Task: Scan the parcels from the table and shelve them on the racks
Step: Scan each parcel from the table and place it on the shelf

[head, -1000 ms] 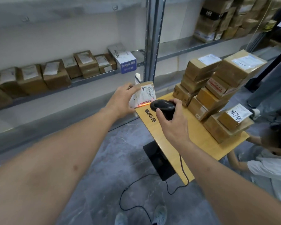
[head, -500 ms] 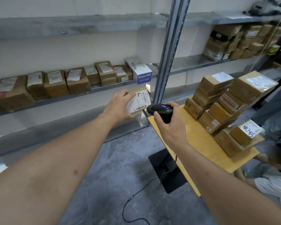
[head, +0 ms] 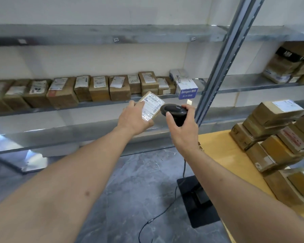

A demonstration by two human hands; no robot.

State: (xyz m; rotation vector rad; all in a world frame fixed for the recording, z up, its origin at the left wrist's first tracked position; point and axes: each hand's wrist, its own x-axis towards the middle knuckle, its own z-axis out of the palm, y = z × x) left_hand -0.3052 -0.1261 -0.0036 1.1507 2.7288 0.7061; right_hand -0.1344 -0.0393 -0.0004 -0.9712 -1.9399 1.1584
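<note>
My left hand (head: pixel 132 118) grips a small brown parcel (head: pixel 152 106) with a white barcode label facing up, held in front of the rack's middle shelf (head: pixel 102 104). Just right of it, my right hand (head: pixel 182 128) holds a black handheld scanner (head: pixel 174 111), its head close to the parcel's label. A row of several brown parcels (head: pixel 63 91) and a white and blue box (head: pixel 185 86) stands on that shelf. Stacked parcels (head: pixel 274 135) lie on the yellow table (head: pixel 218 151) at the right.
A grey rack upright (head: pixel 216 71) rises between the shelf bays. More boxes (head: pixel 288 65) sit on the right bay's shelf. The table's black base (head: pixel 198 202) and the scanner's cable (head: pixel 158 218) lie on the grey floor. A lower shelf (head: pixel 60 130) runs below.
Both hands moved up and away from the table toward the rack, the parcel carried left of the upright. My view lifted toward the shelves; the red scan light seen one second ago is gone.
</note>
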